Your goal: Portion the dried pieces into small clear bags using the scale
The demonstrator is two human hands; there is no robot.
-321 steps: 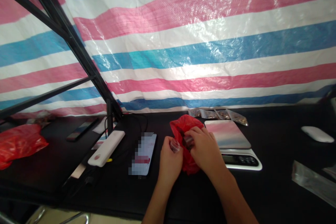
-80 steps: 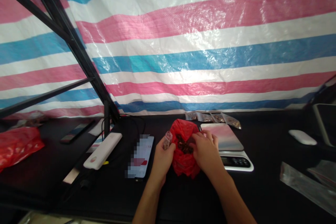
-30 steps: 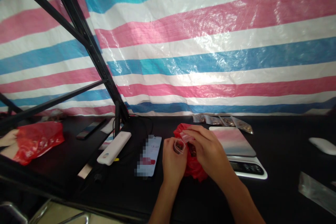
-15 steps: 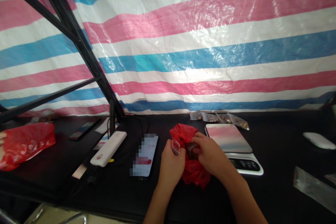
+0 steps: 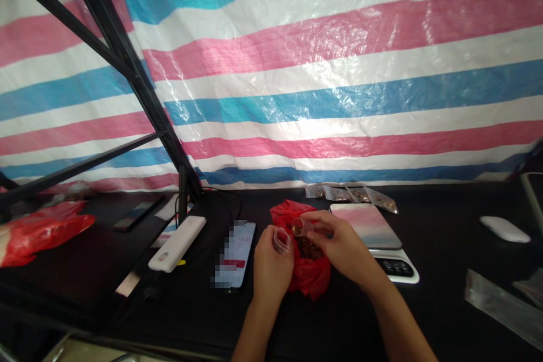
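Observation:
My left hand [image 5: 270, 265] is closed around a small clear plastic pouch [image 5: 281, 238], holding its mouth up beside a red plastic bag [image 5: 307, 274] on the black table. The red bag is open and shows dark brown bits [image 5: 309, 247] inside. My right hand [image 5: 343, 244] is above the bag, fingers pinched on a small clear scoop [image 5: 302, 227] with brown bits in it, its mouth pointing at the pouch. The two hands are a few centimetres apart.
A digital scale [image 5: 373, 235] lies just right of my hands, with several filled clear pouches [image 5: 352, 194] behind it. A phone [image 5: 236, 247] and a white power bank [image 5: 177, 242] lie to the left. Another red bag [image 5: 40, 231] is far left; a white mouse [image 5: 504, 228] and empty clear bags [image 5: 500, 306] are right.
My right hand has come up out of the red bag with the small scoop and moved toward the pouch in my left hand. The view has shifted slightly.

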